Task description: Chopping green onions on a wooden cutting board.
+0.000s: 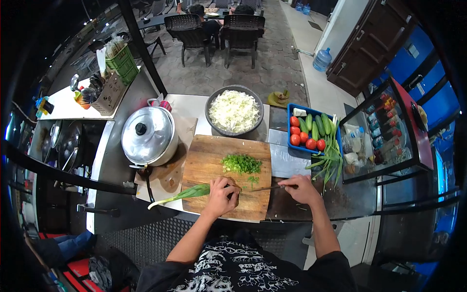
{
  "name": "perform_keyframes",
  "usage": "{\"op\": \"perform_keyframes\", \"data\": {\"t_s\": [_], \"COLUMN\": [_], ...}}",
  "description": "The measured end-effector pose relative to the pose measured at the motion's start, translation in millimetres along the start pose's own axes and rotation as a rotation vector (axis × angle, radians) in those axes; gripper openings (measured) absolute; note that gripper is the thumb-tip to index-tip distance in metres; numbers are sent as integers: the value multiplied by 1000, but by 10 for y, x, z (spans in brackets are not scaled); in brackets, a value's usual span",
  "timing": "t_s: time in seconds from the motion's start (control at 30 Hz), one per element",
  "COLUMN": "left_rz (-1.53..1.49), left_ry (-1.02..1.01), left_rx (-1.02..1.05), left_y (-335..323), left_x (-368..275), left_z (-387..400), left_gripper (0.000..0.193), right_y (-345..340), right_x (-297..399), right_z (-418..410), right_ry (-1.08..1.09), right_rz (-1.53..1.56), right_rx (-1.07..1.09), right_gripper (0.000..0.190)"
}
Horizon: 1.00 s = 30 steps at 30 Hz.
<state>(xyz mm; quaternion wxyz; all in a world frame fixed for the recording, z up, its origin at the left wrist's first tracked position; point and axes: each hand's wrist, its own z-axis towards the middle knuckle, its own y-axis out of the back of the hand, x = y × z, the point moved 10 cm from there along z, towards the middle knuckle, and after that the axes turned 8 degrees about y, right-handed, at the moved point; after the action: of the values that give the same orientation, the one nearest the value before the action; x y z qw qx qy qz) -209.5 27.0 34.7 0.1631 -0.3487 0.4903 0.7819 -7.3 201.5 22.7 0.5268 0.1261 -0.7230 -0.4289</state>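
Observation:
A wooden cutting board [226, 146] lies before me, with a pile of chopped green onion [241, 163] near its middle. My left hand [222, 196] is closed around a bunch of green onion [182, 195] on the board; the pale end hangs over the board's left edge. My right hand [301, 188] grips a knife [266, 188] at the board's right side, its thin blade pointing left towards my left hand. A few chopped bits lie between the blade and the pile. My left fingers hide the bunch's right end.
Behind the board stands a bowl of shredded cabbage [234, 111]. A lidded metal pot [147, 135] is at left. At right, a blue tray [297, 149] holds tomatoes, cucumbers and green onions. A glass display case [386, 135] stands farther right. People sit beyond the counter.

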Motion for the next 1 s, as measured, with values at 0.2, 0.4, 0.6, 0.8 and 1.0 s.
{"op": "perform_keyframes", "data": {"t_s": [0.2,0.4,0.6,0.8,1.0], "left_rz": [-26,-8,-38,-37,-36], "left_ry": [-12,-16,-32,-39,-57], "left_rx": [9,12,70,44,42], "left_y": [-38,-23,-10,22,0], "left_x": [-16,18,19,35,-4], "left_z": [14,-17,-11,-29,-32], "left_gripper": [14,16,17,19,17], "right_y": [146,178,-222,12,-177], "right_x": [-48,138,103,210,169], "right_z": [235,-183,-321,77,-5], "right_ry": [-49,-102,-204,-199,-233], "right_rz": [-22,201,221,135,74], "right_rx": [-69,-66,259,110,293], "right_gripper": [28,39,40,40,41]}}
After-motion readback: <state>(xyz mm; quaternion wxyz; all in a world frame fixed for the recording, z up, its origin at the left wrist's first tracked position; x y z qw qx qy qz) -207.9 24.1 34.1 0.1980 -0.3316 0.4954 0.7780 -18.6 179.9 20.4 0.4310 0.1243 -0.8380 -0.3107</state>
